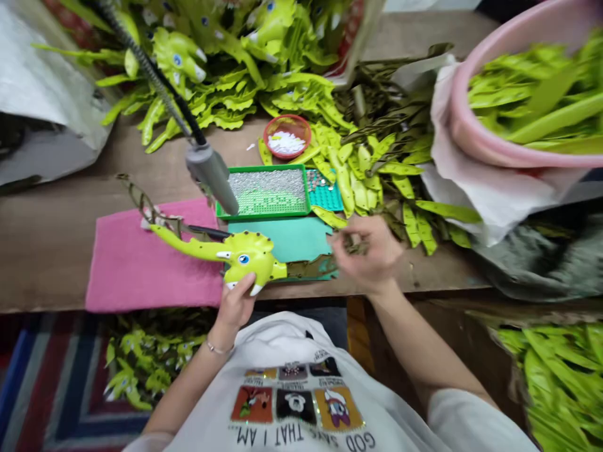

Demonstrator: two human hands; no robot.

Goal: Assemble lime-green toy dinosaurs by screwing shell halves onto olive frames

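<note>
My left hand grips a lime-green toy dinosaur head from below at the table's near edge. Its long green body stretches left over a pink cloth. My right hand is closed in a pinch on a small dark green piece, blurred by motion, next to the toy's dark neck section. A teal mat lies under the toy. Behind it a green tray holds several tiny silver screws. A grey powered screwdriver hangs over the tray on a black cable.
A small red bowl of white bits sits behind the tray. Loose green leaf-shaped parts spread to the right. Finished green dinosaurs pile at the back. A pink basin of green parts stands at right. More parts lie on the floor.
</note>
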